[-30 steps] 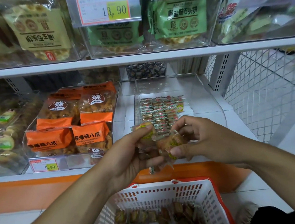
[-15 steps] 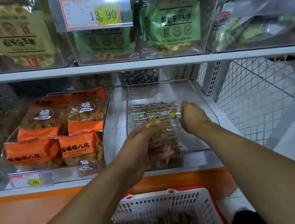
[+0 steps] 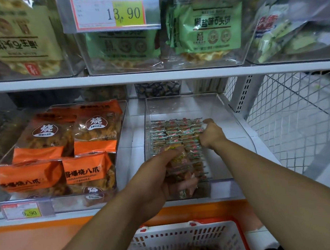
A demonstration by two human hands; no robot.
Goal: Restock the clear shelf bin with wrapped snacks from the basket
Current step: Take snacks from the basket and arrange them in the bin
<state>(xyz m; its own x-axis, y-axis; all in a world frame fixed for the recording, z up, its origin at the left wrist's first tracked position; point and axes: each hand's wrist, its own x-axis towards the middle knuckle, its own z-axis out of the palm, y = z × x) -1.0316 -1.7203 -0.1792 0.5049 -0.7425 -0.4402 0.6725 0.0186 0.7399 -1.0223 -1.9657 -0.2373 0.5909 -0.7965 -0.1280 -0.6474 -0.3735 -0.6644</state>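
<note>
Reaching into the clear shelf bin (image 3: 236,119), your right hand (image 3: 210,134) lies knuckles-up on the rows of wrapped snacks (image 3: 172,132), fingers curled down among them; whether they pinch a snack you cannot tell. Your left hand (image 3: 155,182) hovers at the bin's front edge, nearer you than the right, thumb and fingers clamped round a stack of wrapped snacks (image 3: 180,167). Below both forearms sits the basket (image 3: 188,235), more snacks dimly visible inside. Left of your left hand stand orange packets (image 3: 86,170) in a neighbouring bin.
</note>
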